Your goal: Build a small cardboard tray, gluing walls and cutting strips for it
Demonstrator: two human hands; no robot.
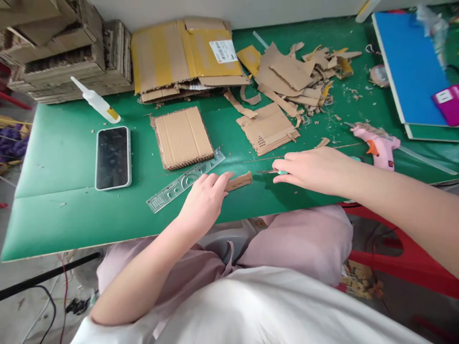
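My left hand (208, 198) is closed on a narrow cardboard strip (241, 181), which sticks out to the right from its fingers. In my right hand (308, 169), the fingers are closed around a craft knife (267, 171) with a thin blade and a bit of teal handle showing. Its blade points left, close to the strip's free end; whether they touch I cannot tell. Under and beyond my left hand lies a clear stencil ruler (168, 191). Just behind the ruler rests a square stack of cardboard (183, 136).
A phone (113, 157) and a white glue bottle (96, 101) lie at left. Flattened cardboard (161, 57), a cut cardboard piece (267, 126) and a scrap heap (290, 71) are behind. On the right are a pink glue gun (380, 145) and a blue board (409, 62).
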